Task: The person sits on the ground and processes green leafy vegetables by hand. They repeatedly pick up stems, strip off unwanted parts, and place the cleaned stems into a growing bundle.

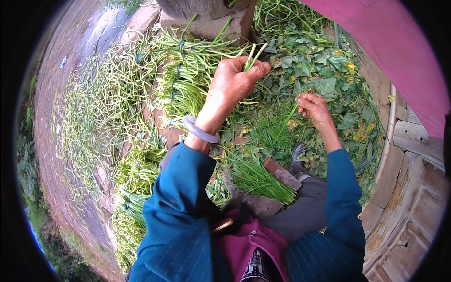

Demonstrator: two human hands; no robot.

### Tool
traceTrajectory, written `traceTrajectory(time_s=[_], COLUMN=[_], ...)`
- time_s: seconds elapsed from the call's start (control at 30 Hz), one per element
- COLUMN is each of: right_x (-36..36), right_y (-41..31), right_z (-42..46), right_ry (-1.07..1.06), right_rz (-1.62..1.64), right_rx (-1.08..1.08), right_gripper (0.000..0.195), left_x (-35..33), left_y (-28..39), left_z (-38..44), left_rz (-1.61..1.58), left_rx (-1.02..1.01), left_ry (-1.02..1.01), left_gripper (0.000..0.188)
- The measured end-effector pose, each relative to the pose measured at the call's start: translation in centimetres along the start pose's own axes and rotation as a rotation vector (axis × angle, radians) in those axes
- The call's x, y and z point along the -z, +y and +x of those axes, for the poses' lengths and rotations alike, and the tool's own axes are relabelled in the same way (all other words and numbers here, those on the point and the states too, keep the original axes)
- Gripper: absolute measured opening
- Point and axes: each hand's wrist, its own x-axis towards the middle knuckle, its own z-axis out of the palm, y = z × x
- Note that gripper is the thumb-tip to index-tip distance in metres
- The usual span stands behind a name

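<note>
My left hand (234, 77), with a pale bangle (200, 130) on its wrist, is closed around a few green stalks (254, 54) whose pale ends stick up past the thumb. Lower and to the right, my right hand (313, 105) pinches a thin green blade (289, 118) between thumb and fingers. Below the hands, a pile of long green blades (260, 178) lies beside a brick (282, 172) near my lap. Loose thin green blades (271, 132) are heaped on the ground under my right hand. Tied bundles of stalks (183, 77) lie just left of my left hand.
More bundles (134, 197) lie at my left side, and loose pale stalks (91, 116) spread over the ground beyond. Leaves (317, 74) cover the ground at right. A stone block (208, 30) stands ahead, pink cloth (394, 46) hangs upper right, and timber and stonework (408, 183) border the right.
</note>
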Motion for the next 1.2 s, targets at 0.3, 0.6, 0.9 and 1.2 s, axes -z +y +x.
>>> traceTrajectory(time_s=[0.3, 0.6, 0.9, 1.2], right_x=[0.4, 0.1, -0.7, -1.8], right_y=[-6.8, -6.5, -7.5, -7.3], right_z=[-8.6, -9.3, -9.8, -9.6], right_ry=[0.184, 0.270, 0.169, 0.080], right_rz=[-0.022, 0.069, 0.080, 0.213], right_rx=[0.362, 0.408, 0.477, 0.441], right_gripper=[0.013, 0.013, 0.010, 0.011], left_x=[-2.4, -4.0, -6.0, -7.6], left_y=[-2.5, -1.4, -1.9, -2.9], left_z=[0.1, -0.6, -1.3, -2.0], left_rz=[0.133, 0.270, 0.040, -0.012], left_rx=[-0.150, 0.069, -0.079, -0.063], left_ry=[-0.133, -0.210, -0.358, -0.451], left_gripper=[0.025, 0.011, 0.017, 0.022])
